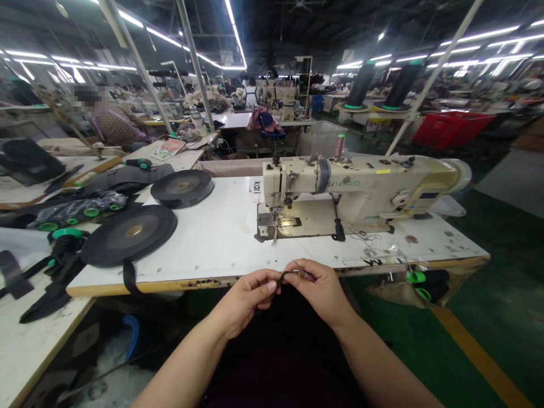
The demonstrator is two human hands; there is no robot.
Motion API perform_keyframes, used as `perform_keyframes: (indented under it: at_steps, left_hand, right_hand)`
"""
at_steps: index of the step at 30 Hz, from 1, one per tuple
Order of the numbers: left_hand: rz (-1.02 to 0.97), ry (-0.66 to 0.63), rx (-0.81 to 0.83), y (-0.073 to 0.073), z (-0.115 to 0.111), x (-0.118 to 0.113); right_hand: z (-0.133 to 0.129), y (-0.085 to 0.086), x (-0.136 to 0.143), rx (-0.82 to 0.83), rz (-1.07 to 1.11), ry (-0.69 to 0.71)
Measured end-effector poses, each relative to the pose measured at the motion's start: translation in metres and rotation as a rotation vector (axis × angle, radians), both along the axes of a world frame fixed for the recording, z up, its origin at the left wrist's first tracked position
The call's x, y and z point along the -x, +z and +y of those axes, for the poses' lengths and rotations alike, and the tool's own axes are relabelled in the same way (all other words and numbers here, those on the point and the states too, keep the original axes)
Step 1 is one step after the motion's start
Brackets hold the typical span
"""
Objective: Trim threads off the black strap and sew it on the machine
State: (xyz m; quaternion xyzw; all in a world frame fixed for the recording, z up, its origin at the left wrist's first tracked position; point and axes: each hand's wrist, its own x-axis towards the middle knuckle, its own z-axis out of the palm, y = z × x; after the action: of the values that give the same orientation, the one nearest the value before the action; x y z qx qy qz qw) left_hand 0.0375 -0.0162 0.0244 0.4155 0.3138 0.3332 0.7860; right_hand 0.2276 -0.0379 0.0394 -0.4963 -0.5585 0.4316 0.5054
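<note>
My left hand [249, 297] pinches one end of a short, dark fabric strip [284, 275] in front of the table's edge. The other end is between the fingers of my right hand [321, 290], so the strip bends in the small gap between them. Something thin and slightly shiny shows at my right fingers, too small to name. Beyond both hands stands a cream sewing machine [361, 195] on the white table [212, 226], its needle area [278, 221] a little past my fingertips. A black-handled screwdriver [339, 226] leans against the machine bed.
Two rolls of black webbing, a near roll [127, 235] and a far roll [181, 187], lie on the left. A webbing tail [130, 277] hangs over the edge. Loose threads [368, 241] lie at right. A bag with green-ended spools [425, 283] hangs below. Another person [117, 122] sits far left.
</note>
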Motion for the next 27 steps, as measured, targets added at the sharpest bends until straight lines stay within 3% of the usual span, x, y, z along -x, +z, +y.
perform_keyframes:
  at_steps: [6,13,19,21,24,27]
  left_hand:
    - [0.113,-0.028,-0.128,-0.007,0.002,0.001]
    - [0.649,0.048,-0.569,-0.005,0.018,0.001]
    - [0.813,0.058,-0.702,-0.007,0.035,-0.005]
    - [0.886,0.113,-0.796,-0.011,0.041,-0.006]
    - [1.033,0.186,-1.001,-0.016,0.050,-0.007]
    - [1.216,0.194,-1.127,-0.019,0.056,-0.010]
  right_hand:
    - [0.001,0.000,0.004,0.017,0.044,-0.001]
    - [0.009,-0.014,0.003,0.016,-0.087,-0.162]
    - [0.021,-0.031,0.001,-0.013,-0.123,-0.180]
    - [0.022,-0.034,-0.001,-0.027,-0.231,-0.219]
    - [0.022,-0.032,-0.003,0.044,-0.556,-0.279]
    - [0.022,-0.030,-0.004,0.083,-0.824,-0.251]
